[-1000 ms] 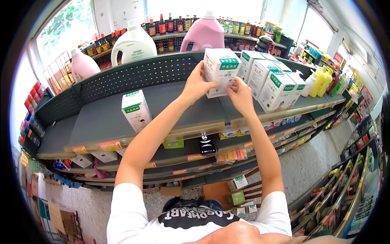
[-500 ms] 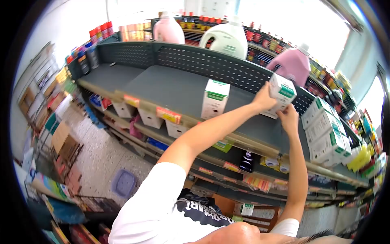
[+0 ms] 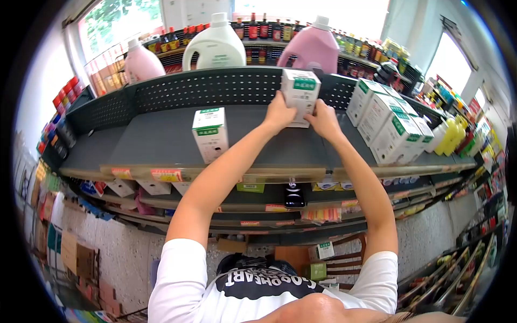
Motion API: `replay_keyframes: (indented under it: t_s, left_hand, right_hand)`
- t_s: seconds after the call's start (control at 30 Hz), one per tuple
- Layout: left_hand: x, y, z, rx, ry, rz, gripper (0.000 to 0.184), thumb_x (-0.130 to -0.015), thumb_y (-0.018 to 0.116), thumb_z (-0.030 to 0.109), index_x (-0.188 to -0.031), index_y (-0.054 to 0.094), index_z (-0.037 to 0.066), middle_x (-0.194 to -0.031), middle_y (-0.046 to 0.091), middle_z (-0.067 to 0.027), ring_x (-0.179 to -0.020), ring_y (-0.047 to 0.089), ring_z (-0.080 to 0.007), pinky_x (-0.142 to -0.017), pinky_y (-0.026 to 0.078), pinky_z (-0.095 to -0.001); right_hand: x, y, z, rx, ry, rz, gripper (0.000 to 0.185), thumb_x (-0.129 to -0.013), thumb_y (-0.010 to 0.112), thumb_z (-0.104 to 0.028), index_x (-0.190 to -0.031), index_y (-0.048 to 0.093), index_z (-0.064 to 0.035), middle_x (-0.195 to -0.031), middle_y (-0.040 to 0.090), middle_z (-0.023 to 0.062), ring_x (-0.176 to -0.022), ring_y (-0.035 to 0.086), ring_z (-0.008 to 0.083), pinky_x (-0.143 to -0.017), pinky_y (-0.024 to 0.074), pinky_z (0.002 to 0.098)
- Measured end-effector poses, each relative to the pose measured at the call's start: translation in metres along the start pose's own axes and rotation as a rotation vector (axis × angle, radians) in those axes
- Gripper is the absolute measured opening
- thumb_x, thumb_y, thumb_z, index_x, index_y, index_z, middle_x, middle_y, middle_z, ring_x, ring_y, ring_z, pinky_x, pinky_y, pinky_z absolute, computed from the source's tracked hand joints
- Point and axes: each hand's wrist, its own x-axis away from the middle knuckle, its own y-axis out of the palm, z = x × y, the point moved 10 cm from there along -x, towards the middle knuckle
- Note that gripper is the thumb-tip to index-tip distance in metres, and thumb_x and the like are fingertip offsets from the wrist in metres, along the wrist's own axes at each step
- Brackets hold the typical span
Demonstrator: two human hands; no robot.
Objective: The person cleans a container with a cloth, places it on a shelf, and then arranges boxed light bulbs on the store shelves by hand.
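Note:
A white carton with green bands (image 3: 301, 99) stands upright, or nearly so, at the back of the top shelf (image 3: 161, 129), close to the perforated back panel. My left hand (image 3: 280, 114) is closed on its left side. On the lower right edge, my right hand (image 3: 324, 119) grips the same carton with bent fingers. Whether its base rests fully on the shelf I cannot tell. Another such carton (image 3: 210, 134) stands alone to the left, near the front edge. To the right, several matching cartons (image 3: 385, 121) stand grouped in rows.
Behind the back panel (image 3: 204, 86) stand a white jug (image 3: 215, 46) and a pink jug (image 3: 312, 46). Yellow bottles (image 3: 452, 134) sit right of the grouped cartons. Lower shelves hold more goods, including a dark phone-like object (image 3: 293, 195). A wooden chair (image 3: 344, 258) with boxes is below.
My view has turned and levelled, so the shelf appears straighter and its contents sit further left. The carton in my hands looks more upright; both hands still hold it.

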Motion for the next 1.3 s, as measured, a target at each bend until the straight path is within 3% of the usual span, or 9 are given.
replay_keyframes:
  t_s: [0.2,0.27,0.37,0.43,0.53,0.67,0.93,1.17,1.3]
  left_hand:
    - [-0.006,0.003,-0.021,0.011,-0.050,0.020,0.055,-0.069,0.065,0.007,-0.118,0.046,-0.008,-0.111,0.063,-0.0291,-0.106,0.064,-0.0394,-0.090,0.050,-0.0417]
    - [0.000,-0.002,-0.006,0.082,-0.031,0.000,0.078,-0.068,0.067,0.007,-0.134,0.032,-0.015,-0.114,0.060,-0.0331,-0.109,0.061,-0.0410,-0.093,0.049,-0.0416]
    - [0.027,-0.022,0.060,-0.217,0.269,0.239,0.092,-0.075,0.065,0.005,-0.148,0.010,-0.012,-0.150,0.021,-0.0344,-0.143,0.021,-0.0436,-0.118,0.019,-0.0422]
    - [0.047,-0.019,0.109,-0.310,0.496,0.317,0.086,-0.076,0.062,0.003,-0.148,0.016,-0.010,-0.149,0.025,-0.0324,-0.142,0.024,-0.0434,-0.118,0.019,-0.0444]
    - [0.071,0.018,0.158,-0.193,0.671,0.182,0.081,-0.077,0.061,0.003,-0.147,0.022,-0.009,-0.149,0.028,-0.0313,-0.142,0.025,-0.0431,-0.118,0.019,-0.0450]
    - [0.101,0.104,0.175,-0.099,0.643,-0.082,0.075,-0.080,0.065,0.010,-0.144,0.030,-0.008,-0.148,0.033,-0.0273,-0.142,0.027,-0.0391,-0.119,0.020,-0.0418]
    - [0.118,0.228,0.163,0.156,0.179,-0.544,0.083,-0.080,0.069,0.022,-0.139,0.028,-0.018,-0.138,0.040,-0.0380,-0.130,0.044,-0.0457,-0.111,0.034,-0.0410]
    - [0.128,0.247,0.161,0.191,0.313,-0.492,0.090,-0.080,0.067,0.021,-0.143,0.017,-0.020,-0.145,0.031,-0.0401,-0.137,0.035,-0.0463,-0.113,0.031,-0.0403]
    - [0.131,0.229,0.168,0.225,0.373,-0.458,0.090,-0.081,0.066,0.020,-0.144,0.016,-0.020,-0.148,0.026,-0.0394,-0.141,0.029,-0.0456,-0.116,0.027,-0.0402]
  right_hand:
    - [0.002,0.007,0.013,0.058,0.053,-0.001,0.037,-0.078,0.076,-0.017,-0.098,0.057,0.0066,-0.094,0.067,0.0265,-0.092,0.066,0.0414,-0.079,0.0528,0.0439]
    - [0.012,-0.014,0.000,0.038,-0.030,0.105,0.045,-0.080,0.074,-0.016,-0.113,0.056,0.0078,-0.107,0.066,0.0259,-0.099,0.066,0.0379,-0.082,0.0539,0.0429]
    - [0.040,-0.086,-0.031,-0.103,-0.147,0.290,0.044,-0.082,0.069,-0.011,-0.121,0.053,0.0049,-0.115,0.061,0.0265,-0.106,0.060,0.0416,-0.090,0.0487,0.0449]
    - [0.065,-0.141,-0.038,-0.075,-0.183,0.458,0.037,-0.082,0.067,-0.008,-0.116,0.056,0.0011,-0.106,0.063,0.0193,-0.096,0.060,0.0369,-0.086,0.0478,0.0430]
    - [0.115,-0.214,-0.031,0.172,-0.225,0.793,0.036,-0.080,0.064,-0.004,-0.115,0.057,-0.0002,-0.112,0.060,0.0172,-0.108,0.055,0.0358,-0.096,0.0410,0.0444]
    - [0.173,-0.263,0.008,0.333,-0.064,1.007,0.046,-0.073,0.054,0.006,-0.119,0.057,0.0004,-0.121,0.055,0.0188,-0.117,0.048,0.0359,-0.102,0.0361,0.0447]
    - [0.222,-0.219,0.090,0.245,0.200,0.808,0.048,-0.082,0.057,0.001,-0.130,0.053,0.0027,-0.133,0.048,0.0228,-0.125,0.042,0.0402,-0.109,0.0318,0.0461]
    - [0.217,-0.188,0.099,0.307,0.241,0.715,0.045,-0.090,0.053,-0.007,-0.135,0.056,-0.0037,-0.152,0.028,0.0295,-0.140,0.021,0.0498,-0.114,0.0198,0.0536]
    - [0.213,-0.182,0.091,0.155,0.256,0.694,0.051,-0.091,0.052,-0.008,-0.142,0.047,-0.0027,-0.149,0.036,0.0301,-0.141,0.023,0.0508,-0.114,0.0177,0.0545]
